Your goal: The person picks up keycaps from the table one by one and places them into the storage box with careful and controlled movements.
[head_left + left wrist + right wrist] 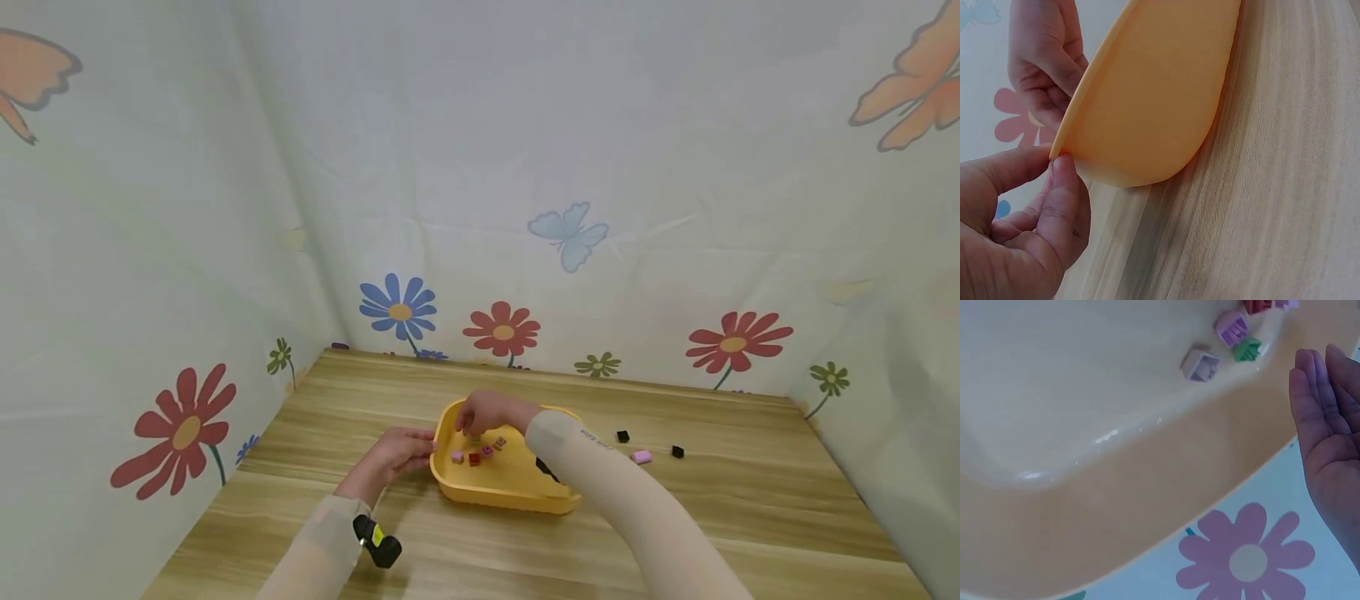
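Observation:
A yellow plastic basin [517, 498] stands on the wooden table. My left hand [397, 454] pinches its left rim between thumb and fingers, as the left wrist view shows up close. My right hand [489, 412] reaches down inside the basin near its far left corner, above small toy bricks. Lying there are a pink brick [457, 457], a red brick [474, 459], a purple brick [1232, 329], a green brick [1247, 349] and a pale brick [1201, 365]. In the right wrist view the right fingers are nearly straight and close together, with nothing visible between them.
To the right of the basin, a black brick [622, 436], a pink brick [641, 457] and another black brick [677, 451] lie on the table [750, 492]. A curtain [645, 275] printed with flowers and butterflies encloses the table's back and sides.

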### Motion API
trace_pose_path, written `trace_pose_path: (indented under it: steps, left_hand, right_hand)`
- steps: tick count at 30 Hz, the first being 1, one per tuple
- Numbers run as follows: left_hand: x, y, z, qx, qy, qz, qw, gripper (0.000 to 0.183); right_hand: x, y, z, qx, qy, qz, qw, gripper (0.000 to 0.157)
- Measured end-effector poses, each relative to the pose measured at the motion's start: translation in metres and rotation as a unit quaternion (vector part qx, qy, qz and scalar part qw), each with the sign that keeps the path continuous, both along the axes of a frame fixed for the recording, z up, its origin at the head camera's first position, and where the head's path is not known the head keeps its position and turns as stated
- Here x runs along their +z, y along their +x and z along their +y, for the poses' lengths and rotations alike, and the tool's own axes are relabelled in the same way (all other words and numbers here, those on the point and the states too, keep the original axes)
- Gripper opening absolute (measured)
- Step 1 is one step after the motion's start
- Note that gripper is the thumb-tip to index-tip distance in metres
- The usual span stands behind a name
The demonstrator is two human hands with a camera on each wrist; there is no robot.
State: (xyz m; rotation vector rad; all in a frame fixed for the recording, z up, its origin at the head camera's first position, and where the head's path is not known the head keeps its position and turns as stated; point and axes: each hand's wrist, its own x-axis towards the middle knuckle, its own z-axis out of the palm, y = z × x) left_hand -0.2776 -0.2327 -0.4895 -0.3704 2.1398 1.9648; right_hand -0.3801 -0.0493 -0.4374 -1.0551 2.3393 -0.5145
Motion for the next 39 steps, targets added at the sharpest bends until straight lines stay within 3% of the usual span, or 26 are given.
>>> trace_pose_path:
  steps: [7,16,22,29,39]
  left_hand:
    - [0.0,0.001,0.0,0.007,-0.007,-0.005,0.9999,0.039]
    - [-0.002,0.001,-0.001,-0.004,-0.003,0.004,1.0,0.041]
    - [-0.004,-0.001,-0.003,-0.005,0.001,0.006,1.0,0.043]
    - [-0.004,0.0,-0.003,-0.012,0.005,0.009,0.9999,0.043]
    - [-0.002,0.001,-0.002,-0.011,0.0,0.004,0.9999,0.044]
  right_hand:
    - [0.023,0.001,0.017,0.01,-0.033,0.017,0.999,0.022]
    - [0.047,0.01,0.056,-0.027,-0.076,0.035,0.996,0.018]
    - [0.057,0.023,0.085,-0.041,-0.12,0.02,0.992,0.018]
    - [0.059,0.038,0.121,-0.081,-0.151,0.009,0.985,0.022]
    - [0.042,0.049,0.171,-0.102,-0.191,0.012,0.976,0.022]
